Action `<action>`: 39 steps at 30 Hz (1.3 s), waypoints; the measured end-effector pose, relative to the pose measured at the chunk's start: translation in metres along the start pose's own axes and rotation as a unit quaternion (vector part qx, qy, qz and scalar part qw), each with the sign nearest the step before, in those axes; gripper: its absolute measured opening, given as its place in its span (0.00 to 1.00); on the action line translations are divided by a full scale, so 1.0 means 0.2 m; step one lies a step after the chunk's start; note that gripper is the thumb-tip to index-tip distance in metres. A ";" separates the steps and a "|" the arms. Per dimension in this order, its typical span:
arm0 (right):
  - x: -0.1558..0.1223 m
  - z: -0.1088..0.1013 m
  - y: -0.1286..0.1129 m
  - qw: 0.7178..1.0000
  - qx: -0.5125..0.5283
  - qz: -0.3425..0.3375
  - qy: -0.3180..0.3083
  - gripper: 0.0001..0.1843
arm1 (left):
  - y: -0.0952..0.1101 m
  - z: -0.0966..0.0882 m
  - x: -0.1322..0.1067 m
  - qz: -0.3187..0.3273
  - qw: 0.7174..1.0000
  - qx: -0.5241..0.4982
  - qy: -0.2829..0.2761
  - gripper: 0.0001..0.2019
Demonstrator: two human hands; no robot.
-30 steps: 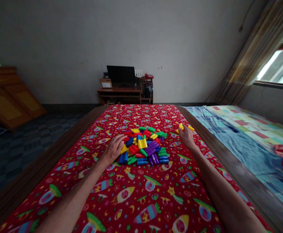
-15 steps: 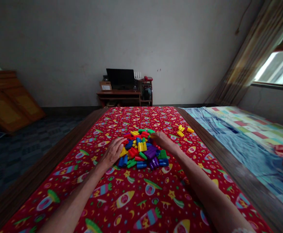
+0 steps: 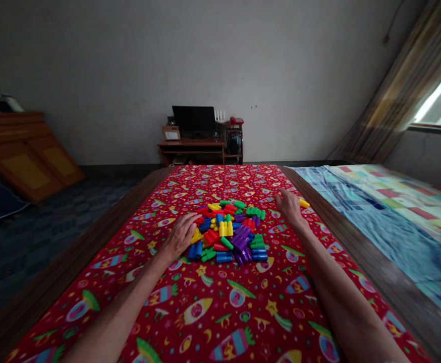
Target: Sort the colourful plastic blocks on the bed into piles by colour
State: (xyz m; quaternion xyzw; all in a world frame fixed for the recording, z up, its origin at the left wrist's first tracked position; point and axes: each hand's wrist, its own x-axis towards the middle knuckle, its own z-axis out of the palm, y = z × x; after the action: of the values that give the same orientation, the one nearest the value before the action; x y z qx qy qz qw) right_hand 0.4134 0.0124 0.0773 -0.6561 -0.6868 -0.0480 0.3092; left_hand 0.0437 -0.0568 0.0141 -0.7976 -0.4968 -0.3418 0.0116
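Observation:
A pile of colourful plastic building blocks [image 3: 226, 229], red, yellow, blue, green and purple, lies on the red patterned cloth [image 3: 220, 302]. My left hand [image 3: 180, 234] rests at the pile's left edge, fingers stretched out and touching or just above the blocks there. To the right of the pile, my right hand [image 3: 289, 205] is over the spot with the separate yellow blocks, its fingers bent downward. It covers most of that group, and what its fingertips hold, if anything, is hidden. One yellow block [image 3: 304, 203] shows just beyond the hand.
The cloth covers a table with dark wooden edges [image 3: 319, 217]. A bed [image 3: 356, 212] with blue and checked covers adjoins on the right. At the far wall stands a desk [image 3: 192, 143] with a monitor [image 3: 193, 121]; a wooden cabinet [image 3: 27, 156] is at left.
My right hand has moved right, from the pile's right side to the separate yellow blocks; a bit of yellow showed at its fingers before. My left hand stays by the pile.

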 end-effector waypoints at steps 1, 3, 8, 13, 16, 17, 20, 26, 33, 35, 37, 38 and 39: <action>-0.01 -0.01 -0.07 0.999 0.014 -0.036 -0.021 0.19 | 0.00 0.00 0.00 -0.002 1.000 -0.001 -0.002 0.23; -0.06 -0.04 -0.23 0.988 0.047 -0.119 -0.088 0.18 | 0.01 0.00 -0.01 -0.007 1.000 -0.005 -0.004 0.23; -0.23 -0.03 -0.51 0.934 0.089 -0.280 -0.205 0.14 | 0.02 -0.02 -0.01 -0.006 1.000 -0.011 -0.012 0.24; -0.26 0.01 -0.53 0.924 0.085 -0.274 -0.255 0.11 | 0.04 -0.02 -0.01 -0.016 1.000 -0.017 -0.015 0.23; -0.17 -0.01 -0.47 0.930 0.158 -0.210 -0.258 0.09 | 0.04 -0.01 -0.01 -0.022 0.999 -0.029 -0.007 0.24; -0.13 -0.02 -0.43 0.932 0.189 -0.175 -0.254 0.10 | 0.04 0.00 -0.01 -0.026 0.999 -0.032 -0.002 0.24; -0.02 -0.03 -0.30 0.942 0.239 -0.070 -0.224 0.14 | 0.03 0.01 -0.01 -0.036 0.999 -0.035 0.015 0.25; 0.08 -0.03 0.03 0.988 0.091 0.086 -0.088 0.15 | 0.05 0.01 -0.02 -0.043 0.998 0.021 0.041 0.26; 0.07 -0.07 0.23 0.981 0.010 0.192 -0.029 0.19 | 0.08 -0.09 0.01 -0.025 0.995 0.099 0.002 0.26; 0.07 -0.09 0.21 0.983 0.013 0.186 0.003 0.20 | 0.07 -0.12 0.03 -0.009 0.996 0.077 -0.044 0.24; 0.08 -0.10 0.16 0.988 0.028 0.153 0.026 0.20 | 0.05 -0.15 0.05 0.009 0.995 0.055 -0.084 0.21; 0.08 -0.11 0.12 0.990 0.040 0.130 0.028 0.20 | 0.04 -0.17 0.05 0.017 0.994 0.047 -0.098 0.20; 0.08 -0.11 0.08 0.993 0.055 0.102 0.026 0.19 | 0.04 -0.18 0.06 0.021 0.993 0.043 -0.107 0.19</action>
State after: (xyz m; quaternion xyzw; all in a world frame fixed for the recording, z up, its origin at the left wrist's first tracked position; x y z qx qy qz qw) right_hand 0.4370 0.0188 0.0973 -0.7029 -0.6097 0.0045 0.3663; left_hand 0.0338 -0.0645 0.0498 -0.8384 -0.4930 -0.2324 0.0001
